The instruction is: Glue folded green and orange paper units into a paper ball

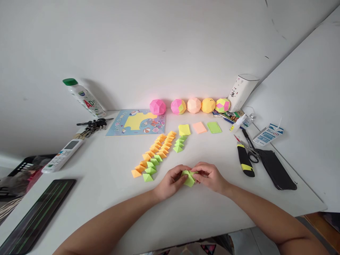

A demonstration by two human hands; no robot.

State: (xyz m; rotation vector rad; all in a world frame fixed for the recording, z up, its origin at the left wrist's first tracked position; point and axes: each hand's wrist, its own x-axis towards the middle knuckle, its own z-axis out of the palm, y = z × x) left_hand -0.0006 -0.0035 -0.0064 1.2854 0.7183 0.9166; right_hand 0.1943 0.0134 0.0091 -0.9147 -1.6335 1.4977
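Note:
Between my two hands is a green folded paper piece (189, 181), held just above the front middle of the white table. My left hand (172, 182) pinches its left side with thumb and fingers. On the other side my right hand (211, 177) grips the upper right edge, fingers bent over it. Rows of folded orange paper units (155, 147) stretch diagonally to the left of my hands, and green folded units (150, 170) line up beside them. Another short row of green units (180, 144) lies farther back. The paper's underside is hidden by my fingers.
Behind are yellow (184, 130), peach (199, 127) and green paper squares (214, 127). Several paper balls (194, 105) line the wall. Scissors (253, 156), a cutter (245, 160) and a black pouch (276, 169) lie right; a remote (63, 156) and a tablet-like device (39, 216) lie left.

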